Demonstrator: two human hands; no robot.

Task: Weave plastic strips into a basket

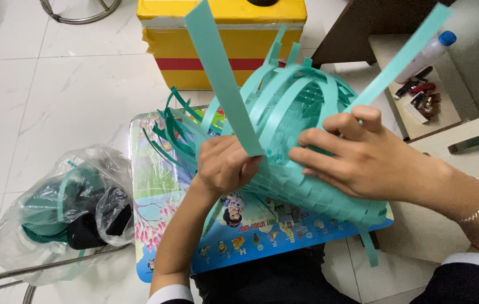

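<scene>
Two bare hands weaving a half-made teal plastic-strip basket (307, 186) on a small colourful printed table (155, 186).

Basket lies tilted on its side on the table top, woven base toward the person, loose strip ends fanning up and away. Left hand (224, 166) sits at basket's near-left side, fingers curled closed, pinching the lower end of one wide teal plastic strip (217, 67) that rises upward from the basket. Right hand (360, 155) rests on basket's right side, fingers spread and half bent, pressing the woven wall; fingertips touch the strips, not wrapped around any. Silver bracelet (478, 202) on right wrist. Left of basket, on the floor: clear plastic bag (65, 208) with teal strips and dark items. Behind basket: yellow box with red stripe (194, 53). Right of basket, a low shelf with a white bottle with blue cap (431, 50).
</scene>
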